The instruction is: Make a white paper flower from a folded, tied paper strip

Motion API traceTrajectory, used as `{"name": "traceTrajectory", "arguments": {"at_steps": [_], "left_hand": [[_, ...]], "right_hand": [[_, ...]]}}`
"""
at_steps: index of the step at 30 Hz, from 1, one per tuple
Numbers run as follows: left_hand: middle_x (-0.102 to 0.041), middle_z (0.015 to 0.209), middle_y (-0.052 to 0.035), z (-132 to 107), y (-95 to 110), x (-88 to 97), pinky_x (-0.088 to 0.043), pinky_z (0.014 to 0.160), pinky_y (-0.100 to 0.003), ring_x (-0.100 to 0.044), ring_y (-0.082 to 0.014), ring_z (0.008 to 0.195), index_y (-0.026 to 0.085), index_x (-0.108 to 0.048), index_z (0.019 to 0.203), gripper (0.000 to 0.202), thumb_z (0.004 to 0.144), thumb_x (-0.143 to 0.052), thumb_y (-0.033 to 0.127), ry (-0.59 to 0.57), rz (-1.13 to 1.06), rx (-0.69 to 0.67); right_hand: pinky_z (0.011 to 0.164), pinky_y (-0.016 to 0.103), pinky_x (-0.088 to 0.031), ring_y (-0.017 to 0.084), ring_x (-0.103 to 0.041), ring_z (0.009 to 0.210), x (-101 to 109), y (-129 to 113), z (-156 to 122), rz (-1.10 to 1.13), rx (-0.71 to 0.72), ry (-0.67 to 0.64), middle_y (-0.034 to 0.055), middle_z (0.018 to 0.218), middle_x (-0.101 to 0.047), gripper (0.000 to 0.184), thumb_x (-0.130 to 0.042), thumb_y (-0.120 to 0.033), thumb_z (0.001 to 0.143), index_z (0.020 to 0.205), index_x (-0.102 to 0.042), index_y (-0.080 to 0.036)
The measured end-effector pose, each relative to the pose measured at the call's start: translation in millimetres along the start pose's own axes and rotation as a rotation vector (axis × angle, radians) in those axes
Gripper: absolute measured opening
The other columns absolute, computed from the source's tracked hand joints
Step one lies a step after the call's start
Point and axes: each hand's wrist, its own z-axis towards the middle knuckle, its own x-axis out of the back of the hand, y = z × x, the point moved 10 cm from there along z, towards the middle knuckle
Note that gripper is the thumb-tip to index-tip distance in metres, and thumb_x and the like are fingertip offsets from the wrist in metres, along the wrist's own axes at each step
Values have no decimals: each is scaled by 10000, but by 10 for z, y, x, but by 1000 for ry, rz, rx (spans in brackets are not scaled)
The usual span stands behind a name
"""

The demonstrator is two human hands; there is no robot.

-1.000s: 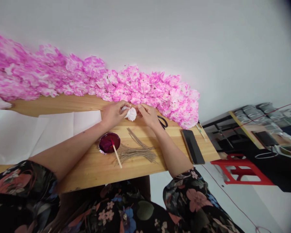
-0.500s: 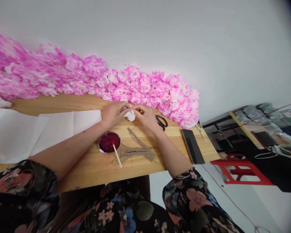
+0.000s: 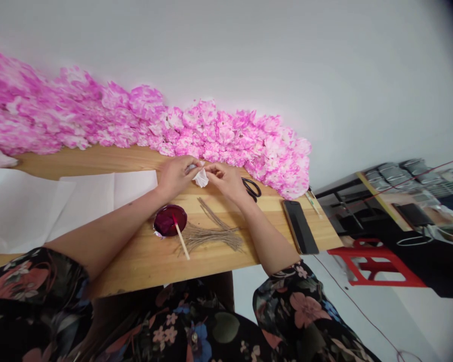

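Observation:
A small bunched piece of white tissue paper (image 3: 201, 177) is pinched between both my hands over the far part of the wooden table (image 3: 143, 261). My left hand (image 3: 177, 176) grips it from the left with fingers closed. My right hand (image 3: 226, 180) pinches it from the right with fingertips together. Just behind them lies a long heap of pink and white paper flowers (image 3: 143, 123) against the wall.
Nearer me stand a small bowl of dark red dye (image 3: 169, 220) with a brush (image 3: 181, 240) and a bundle of thin wires (image 3: 213, 234). Black scissors (image 3: 252, 188) and a phone (image 3: 299, 227) lie to the right. White paper sheets (image 3: 53, 206) cover the left. A red stool (image 3: 373, 269) stands beyond the table's right end.
My right hand has slid a little left, closing onto the tissue, which now looks smaller and more tightly bunched. The scissors show more from behind it.

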Motion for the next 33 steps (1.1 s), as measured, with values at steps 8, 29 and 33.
{"name": "traceTrajectory", "arguments": {"at_steps": [8,29,33], "left_hand": [[-750,876,-37,-6,0,-15,-462,768,-316,-652,-205,815,207,-721,886,167,880,-617,337,-9,-9,8],[-711,815,-24,-19,52,-42,-434,737,-311,-610,-194,763,209,-707,854,125,868,-638,313,-40,19,-32],[-710,816,-25,-18,69,-44,-432,743,-312,-610,-194,761,203,-706,852,128,870,-638,311,-42,24,-39]], "right_hand": [[688,274,-464,156,-643,730,31,-4,-10,-50,-22,67,7,835,-739,134,-609,-302,886,845,-693,-206],[707,293,-477,189,-695,833,31,-128,-43,-139,49,74,8,950,-781,180,-598,-276,943,920,-773,-240],[706,294,-471,189,-695,839,40,-123,-46,-170,70,95,12,950,-782,181,-604,-271,950,893,-773,-236]]}}
